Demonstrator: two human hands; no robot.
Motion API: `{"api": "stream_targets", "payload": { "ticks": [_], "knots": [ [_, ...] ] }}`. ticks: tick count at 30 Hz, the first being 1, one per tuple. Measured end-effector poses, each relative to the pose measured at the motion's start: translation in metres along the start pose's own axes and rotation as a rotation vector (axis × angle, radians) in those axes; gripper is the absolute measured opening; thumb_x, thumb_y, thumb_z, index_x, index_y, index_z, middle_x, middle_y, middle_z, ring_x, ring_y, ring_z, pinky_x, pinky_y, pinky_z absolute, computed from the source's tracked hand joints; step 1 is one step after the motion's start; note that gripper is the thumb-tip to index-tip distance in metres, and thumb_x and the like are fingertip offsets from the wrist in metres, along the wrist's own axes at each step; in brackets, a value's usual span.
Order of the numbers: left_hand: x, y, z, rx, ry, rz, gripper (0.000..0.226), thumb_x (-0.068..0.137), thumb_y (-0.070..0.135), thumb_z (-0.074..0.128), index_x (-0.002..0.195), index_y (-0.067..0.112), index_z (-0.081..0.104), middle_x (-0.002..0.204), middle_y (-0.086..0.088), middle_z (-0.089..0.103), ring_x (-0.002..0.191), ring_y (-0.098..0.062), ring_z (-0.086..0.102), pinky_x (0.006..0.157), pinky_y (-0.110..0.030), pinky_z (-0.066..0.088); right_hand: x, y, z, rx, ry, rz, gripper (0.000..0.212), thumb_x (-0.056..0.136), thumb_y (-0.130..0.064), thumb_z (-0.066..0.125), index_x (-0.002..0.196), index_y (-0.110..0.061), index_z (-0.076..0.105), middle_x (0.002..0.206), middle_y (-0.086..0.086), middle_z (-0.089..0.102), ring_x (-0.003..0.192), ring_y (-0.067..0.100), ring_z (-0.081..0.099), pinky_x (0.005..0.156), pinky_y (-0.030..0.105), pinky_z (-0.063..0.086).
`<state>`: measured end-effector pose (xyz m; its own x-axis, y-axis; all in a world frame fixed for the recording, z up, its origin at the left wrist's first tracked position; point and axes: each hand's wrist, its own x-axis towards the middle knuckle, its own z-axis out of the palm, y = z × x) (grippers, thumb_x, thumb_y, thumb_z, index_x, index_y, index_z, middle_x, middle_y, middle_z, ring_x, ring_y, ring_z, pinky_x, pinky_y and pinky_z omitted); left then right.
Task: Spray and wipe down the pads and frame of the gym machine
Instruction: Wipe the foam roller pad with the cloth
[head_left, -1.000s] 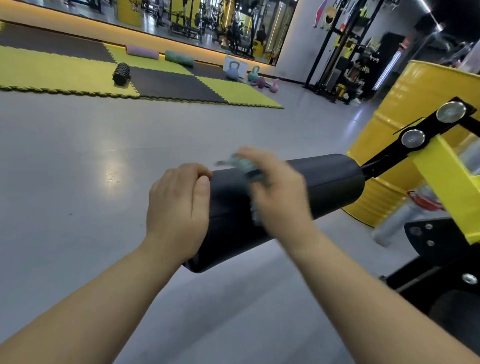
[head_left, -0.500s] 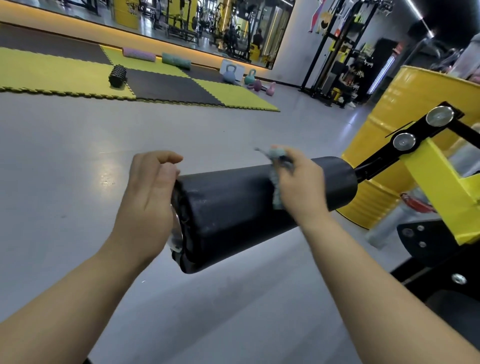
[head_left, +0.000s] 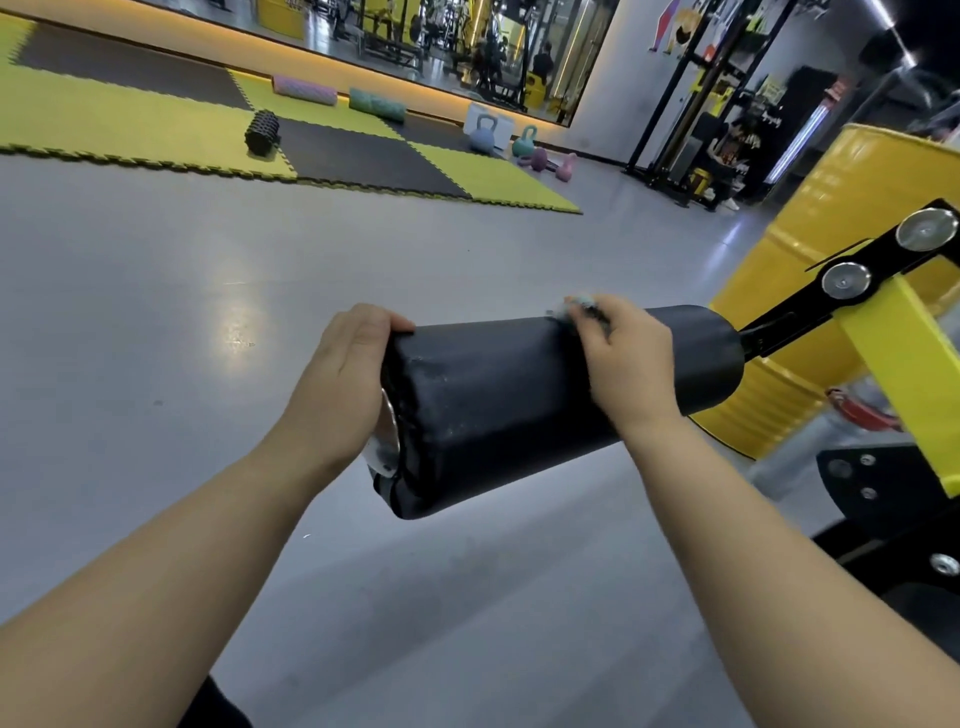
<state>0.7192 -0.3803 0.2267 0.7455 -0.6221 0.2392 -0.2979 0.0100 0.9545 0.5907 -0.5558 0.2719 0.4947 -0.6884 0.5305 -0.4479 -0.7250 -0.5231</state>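
Note:
A black cylindrical roller pad (head_left: 498, 400) sticks out from the machine's black arm (head_left: 810, 317) and yellow frame (head_left: 904, 353) on the right. My left hand (head_left: 343, 379) grips the pad's near end, fingers curled over its rim. My right hand (head_left: 628, 364) lies over the top of the pad further along and presses a small grey-blue cloth (head_left: 579, 306) against it; only a corner of the cloth shows past the fingers. No spray bottle is in view.
A yellow drum (head_left: 810, 249) stands behind the machine. Black frame plates with bolts (head_left: 878, 493) are at lower right. Grey floor (head_left: 208, 322) spreads to the left; yellow and black mats (head_left: 363, 156) with foam rollers and kettlebells (head_left: 483, 136) lie far back.
My right hand has slid the cloth along the pad away from the near end, towards the frame. My left hand shifted from covering the pad's end to gripping its rim.

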Motion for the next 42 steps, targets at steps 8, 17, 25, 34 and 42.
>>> {"api": "stream_targets", "payload": {
  "ticks": [8,17,25,34,42],
  "knots": [
    [0.001,-0.003,-0.005,-0.149,0.050,-0.035,0.041,0.104,0.034,0.018,0.101,0.018,0.056,0.105,0.006,0.061,0.091,0.007,0.055,0.075,-0.007,0.038,-0.047,-0.062,0.040,-0.033,-0.138,-0.570,0.030,0.089,-0.035,0.049,0.108,-0.024,0.070,0.116,-0.008,0.066,0.111,0.015,0.060,0.109,0.054,0.015],
    [0.005,0.022,0.009,0.203,0.051,0.036,0.035,0.100,0.028,0.024,0.104,0.015,0.056,0.099,0.005,0.049,0.111,-0.020,0.043,0.095,-0.028,0.032,-0.013,-0.013,0.009,0.035,-0.030,-0.091,0.018,0.091,-0.021,0.056,0.103,-0.023,0.069,0.112,-0.007,0.066,0.108,0.014,0.058,0.095,0.033,0.045],
    [0.014,0.063,0.028,0.381,-0.128,0.223,0.047,0.096,0.040,0.020,0.103,0.014,0.058,0.106,0.000,0.056,0.104,-0.020,0.048,0.091,-0.035,0.037,-0.031,0.069,0.010,-0.080,0.036,-0.682,0.029,0.089,0.005,0.048,0.111,-0.003,0.067,0.124,0.014,0.060,0.121,0.029,0.053,0.106,0.047,0.038],
    [0.043,0.083,0.071,1.015,-0.505,0.230,0.046,0.099,0.043,0.018,0.134,0.024,0.040,0.137,-0.005,0.040,0.126,-0.027,0.036,0.102,-0.042,0.033,-0.015,0.037,0.011,0.086,0.134,-0.237,0.027,0.093,-0.016,0.047,0.110,-0.009,0.068,0.120,0.002,0.064,0.116,0.010,0.053,0.106,0.029,0.036],
    [0.053,0.080,0.065,1.294,-0.791,0.088,0.078,0.084,0.074,0.023,0.148,0.036,0.001,0.147,-0.005,0.028,0.124,-0.028,0.045,0.100,-0.037,0.037,0.031,0.135,-0.021,-0.067,0.141,-0.104,0.026,0.095,-0.021,0.050,0.110,-0.011,0.068,0.122,0.004,0.064,0.117,0.019,0.056,0.103,0.024,0.037]
  ]
}}
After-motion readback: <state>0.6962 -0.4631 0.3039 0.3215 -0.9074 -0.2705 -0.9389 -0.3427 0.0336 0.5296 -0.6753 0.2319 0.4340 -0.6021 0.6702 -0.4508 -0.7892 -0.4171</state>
